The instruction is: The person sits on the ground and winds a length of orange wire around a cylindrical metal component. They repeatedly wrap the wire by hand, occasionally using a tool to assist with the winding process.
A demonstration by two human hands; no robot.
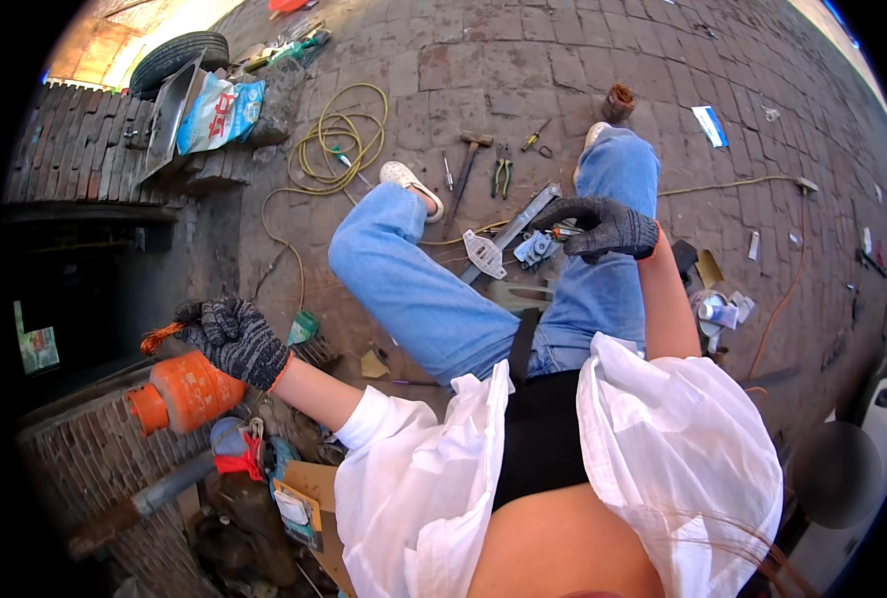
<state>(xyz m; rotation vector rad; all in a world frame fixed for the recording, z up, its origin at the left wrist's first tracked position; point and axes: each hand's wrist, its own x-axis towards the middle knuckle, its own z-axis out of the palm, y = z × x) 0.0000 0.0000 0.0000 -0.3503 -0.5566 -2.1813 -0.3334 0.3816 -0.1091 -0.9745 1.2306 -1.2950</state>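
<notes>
Head view: slanted metal bar (516, 228), right hand (613, 230) nearer.
Left hand (230, 342) clutches orange strands (159, 339); right's grip I can't tell.

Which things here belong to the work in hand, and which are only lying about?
Probably in the work:
orange strands, held in the left hand
blue-grey part, near the right hand
pale slotted plate

Probably just lying about:
tyre
orange cylinder
blue-and-white bag

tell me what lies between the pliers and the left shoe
In the head view, a hammer and a slim tool lie between pliers and shoe.
</notes>
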